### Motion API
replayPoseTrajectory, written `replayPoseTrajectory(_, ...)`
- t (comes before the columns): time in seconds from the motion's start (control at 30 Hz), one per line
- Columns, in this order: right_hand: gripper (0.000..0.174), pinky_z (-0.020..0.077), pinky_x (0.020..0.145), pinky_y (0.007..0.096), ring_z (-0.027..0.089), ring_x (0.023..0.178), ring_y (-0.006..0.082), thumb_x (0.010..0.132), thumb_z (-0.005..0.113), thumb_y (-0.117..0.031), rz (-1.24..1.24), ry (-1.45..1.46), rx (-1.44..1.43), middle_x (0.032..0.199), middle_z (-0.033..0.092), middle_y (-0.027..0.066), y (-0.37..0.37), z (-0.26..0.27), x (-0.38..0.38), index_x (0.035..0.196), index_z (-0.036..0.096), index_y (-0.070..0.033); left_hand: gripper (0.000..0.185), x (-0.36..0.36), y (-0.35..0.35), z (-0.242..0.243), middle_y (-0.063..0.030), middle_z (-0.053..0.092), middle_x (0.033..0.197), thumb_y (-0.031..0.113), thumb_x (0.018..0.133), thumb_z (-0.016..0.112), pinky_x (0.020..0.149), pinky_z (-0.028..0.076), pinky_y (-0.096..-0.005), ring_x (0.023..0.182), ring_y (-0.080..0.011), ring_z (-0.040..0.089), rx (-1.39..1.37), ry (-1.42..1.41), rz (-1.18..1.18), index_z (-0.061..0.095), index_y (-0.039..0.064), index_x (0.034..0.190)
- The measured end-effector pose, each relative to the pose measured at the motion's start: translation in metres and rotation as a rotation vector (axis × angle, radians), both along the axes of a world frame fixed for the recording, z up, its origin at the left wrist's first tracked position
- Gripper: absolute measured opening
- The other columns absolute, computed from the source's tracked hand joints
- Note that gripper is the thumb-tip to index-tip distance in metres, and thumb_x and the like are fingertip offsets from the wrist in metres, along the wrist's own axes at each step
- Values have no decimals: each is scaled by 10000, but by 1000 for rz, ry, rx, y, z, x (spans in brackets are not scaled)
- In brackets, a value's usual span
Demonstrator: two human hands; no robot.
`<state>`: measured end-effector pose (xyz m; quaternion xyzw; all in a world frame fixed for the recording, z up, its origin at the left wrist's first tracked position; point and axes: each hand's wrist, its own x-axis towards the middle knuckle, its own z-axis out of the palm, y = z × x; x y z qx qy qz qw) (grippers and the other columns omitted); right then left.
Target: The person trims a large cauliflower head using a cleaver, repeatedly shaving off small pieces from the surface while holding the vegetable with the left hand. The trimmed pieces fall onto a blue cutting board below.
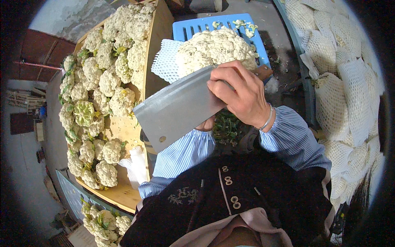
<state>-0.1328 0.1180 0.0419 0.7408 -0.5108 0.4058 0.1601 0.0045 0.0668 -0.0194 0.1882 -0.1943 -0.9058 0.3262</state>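
Observation:
A wide steel cleaver [179, 105] with a wooden handle lies across the view in front of me, its broad face turned up. My right hand [239, 89] grips it at the handle end of the blade, thumb and fingers closed on the metal. Behind the blade is my left hand [206, 124]; only a bit of it near the wrist shows, so its fingers and hold are hidden. Just beyond the cleaver a large cauliflower head [216, 48] rests over a blue slatted plastic surface [260, 40], and a white foam net sleeve [166, 60] lies at its left side.
On the left, a wooden bin [159, 34] holds many cauliflowers, with white foam nets [137, 168] in its near corner. More cauliflowers [106, 225] sit at the lower left. Net-wrapped cauliflowers [331, 105] are heaped on the right. Small florets [250, 31] lie on the blue surface.

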Motion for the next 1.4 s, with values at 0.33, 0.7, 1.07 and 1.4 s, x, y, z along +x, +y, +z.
replayPoseTrajectory(0.33, 181, 581, 770, 350, 634, 975, 248, 721, 710, -128, 59, -2, -33, 1009, 616, 30, 14, -7, -3, 864, 603, -103, 532, -5, -3, -4, -126, 619, 1304, 452, 1040, 454, 1041, 484, -434, 1176, -250, 609, -8, -5, -6, 509, 64, 1399)
replayPoseTrajectory(0.7, 170, 579, 783, 345, 631, 987, 241, 728, 696, -143, 62, 5, -36, 1006, 613, 26, 12, -8, -2, 855, 594, -95, 530, -1, 2, -4, -126, 615, 1315, 443, 1038, 465, 1050, 478, -437, 1186, -255, 606, -2, -26, -3, 504, 64, 1405)
replayPoseTrajectory(1.07, 157, 577, 774, 333, 632, 991, 236, 737, 688, -140, 47, -1, -27, 1015, 613, 24, 9, -10, -1, 862, 602, -100, 528, 3, 0, -2, -127, 612, 1326, 434, 1036, 475, 1059, 473, -441, 1195, -261, 604, -9, -43, 6, 499, 63, 1412)
replayPoseTrajectory(1.4, 170, 580, 775, 335, 628, 990, 242, 741, 675, -150, 17, 22, -25, 1017, 609, 32, 6, -10, 1, 883, 596, -103, 528, 6, 1, -1, -128, 609, 1335, 425, 1034, 484, 1068, 467, -444, 1204, -266, 602, -16, -46, 7, 495, 63, 1417)
